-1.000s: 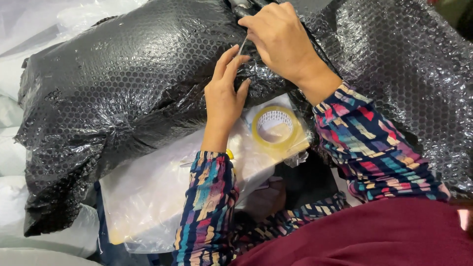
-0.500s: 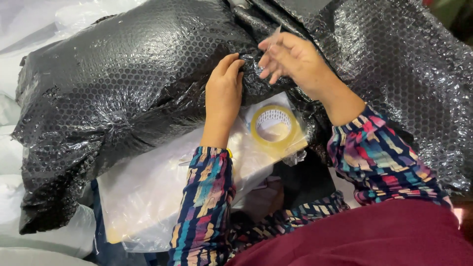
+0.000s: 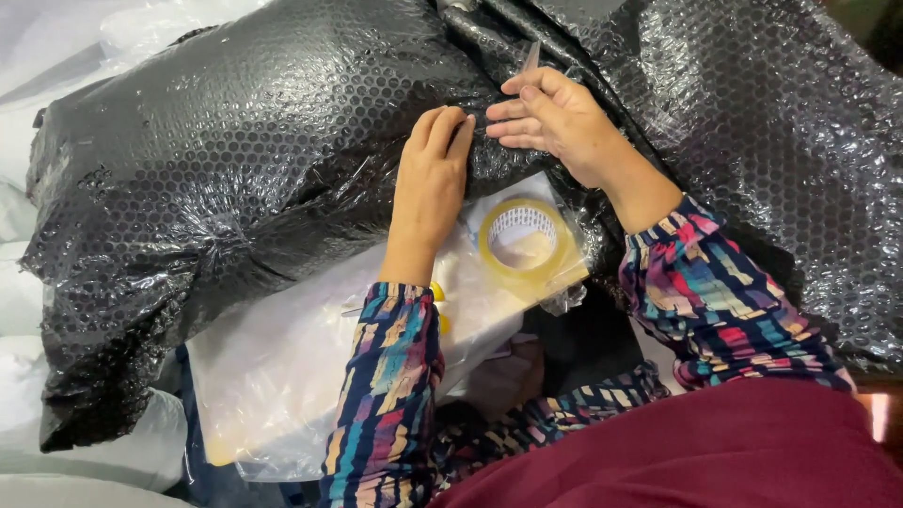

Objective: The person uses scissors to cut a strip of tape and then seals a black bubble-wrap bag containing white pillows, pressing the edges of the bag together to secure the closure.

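A big bundle wrapped in black bubble wrap (image 3: 254, 160) lies across the view. My left hand (image 3: 428, 188) rests on it near the middle, its fingertips curled into a fold of the wrap. My right hand (image 3: 564, 127) is just to the right, fingertips nearly touching the left ones, and pinches a thin strip of clear tape (image 3: 531, 56) that sticks up above the fingers. A roll of clear yellowish tape (image 3: 524, 240) lies below both hands on a clear plastic bag (image 3: 292, 376).
More black bubble wrap (image 3: 781, 160) spreads to the right. White plastic sheeting (image 3: 56, 56) lies at the far left and top left. My patterned sleeves and a maroon garment (image 3: 715, 452) fill the bottom right.
My right hand has come down from the top edge to meet the left hand's fingertips, bringing the tape strip. The left hand has stayed on the fold.
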